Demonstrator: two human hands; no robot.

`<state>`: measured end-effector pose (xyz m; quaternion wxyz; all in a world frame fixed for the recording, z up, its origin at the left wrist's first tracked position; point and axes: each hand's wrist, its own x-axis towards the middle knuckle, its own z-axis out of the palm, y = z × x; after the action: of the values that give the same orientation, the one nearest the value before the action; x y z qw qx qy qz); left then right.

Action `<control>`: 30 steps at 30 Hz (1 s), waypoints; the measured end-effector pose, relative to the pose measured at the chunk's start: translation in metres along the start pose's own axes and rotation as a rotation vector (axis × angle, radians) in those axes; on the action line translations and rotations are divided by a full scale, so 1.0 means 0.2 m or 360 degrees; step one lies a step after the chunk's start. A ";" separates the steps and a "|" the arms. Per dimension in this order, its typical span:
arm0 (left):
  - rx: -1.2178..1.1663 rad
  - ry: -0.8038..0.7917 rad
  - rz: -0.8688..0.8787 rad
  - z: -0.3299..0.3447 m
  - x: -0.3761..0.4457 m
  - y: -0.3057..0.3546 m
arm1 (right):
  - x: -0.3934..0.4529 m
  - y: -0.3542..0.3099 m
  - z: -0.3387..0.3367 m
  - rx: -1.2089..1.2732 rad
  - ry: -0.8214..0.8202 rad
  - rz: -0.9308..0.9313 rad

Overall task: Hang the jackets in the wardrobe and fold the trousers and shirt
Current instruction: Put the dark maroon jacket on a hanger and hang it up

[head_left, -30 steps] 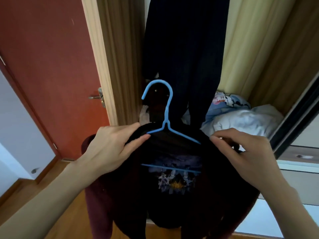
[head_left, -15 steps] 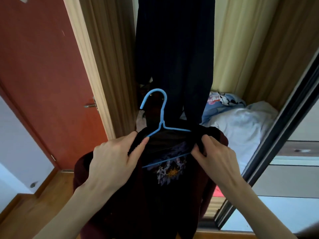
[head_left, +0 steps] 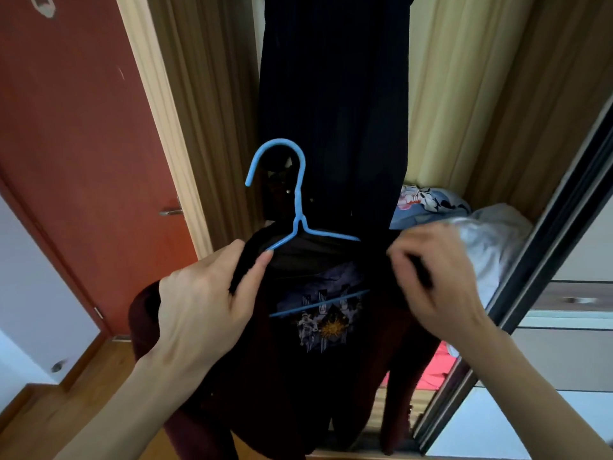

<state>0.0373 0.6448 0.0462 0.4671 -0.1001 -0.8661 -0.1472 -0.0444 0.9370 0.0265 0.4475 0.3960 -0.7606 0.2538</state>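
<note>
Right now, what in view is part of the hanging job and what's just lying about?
In the job:
- blue hanger
- dark maroon jacket, partly on the hanger
- left hand, gripping its collar
- right hand, blurred, pinching the other shoulder
- wardrobe
- dark garment already hanging inside

Lying about:
- crumpled bedding on the wardrobe floor
- red door

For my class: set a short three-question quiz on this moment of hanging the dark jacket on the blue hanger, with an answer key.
1. True or false: the blue hanger already hangs on a wardrobe rail.
2. Which hand grips the dark jacket at the collar beside the hanger's neck? A left hand B right hand
3. Fill in: behind the hanger hangs a dark navy garment; piled low in the wardrobe lies pale ____.

Key: 1 false; it is held up with the jacket. 2 A. 3 bedding.
</note>
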 end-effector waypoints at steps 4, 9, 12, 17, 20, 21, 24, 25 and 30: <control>-0.0025 -0.0010 0.0047 0.00 0.06 0.03 | 0.09 0.13 -0.05 -0.0371 -0.0339 -0.0091; -0.0079 -0.0049 0.0074 0.11 0.15 0.10 | 0.22 0.10 -0.13 -0.0526 -0.0322 -0.0241; -0.0143 -0.0042 0.0226 0.20 0.24 0.16 | 0.31 0.06 -0.19 -0.0659 -0.0272 -0.0312; -0.0297 -0.0143 0.0324 0.33 0.38 0.24 | 0.35 0.11 -0.35 -0.0581 -0.0448 -0.0083; -0.0321 -0.0099 0.0312 0.42 0.46 0.30 | 0.33 0.22 -0.45 -0.0514 -0.0654 0.0196; -0.0324 -0.0081 0.0319 0.45 0.48 0.32 | 0.31 0.27 -0.48 -0.0516 -0.0721 0.0272; -0.0333 -0.0089 0.0374 0.56 0.56 0.41 | 0.27 0.39 -0.57 -0.0524 -0.0747 0.0348; -0.0354 -0.0113 0.0383 0.59 0.59 0.44 | 0.26 0.42 -0.61 -0.0536 -0.0729 0.0364; -0.0523 -0.0157 0.0437 0.78 0.78 0.66 | 0.28 0.58 -0.88 -0.0549 -0.0565 0.0503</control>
<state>-0.1267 0.8285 0.1170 0.4172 -0.2989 -0.8306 -0.2162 -0.0719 1.1101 0.1547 0.3231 0.2289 -0.9112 0.1141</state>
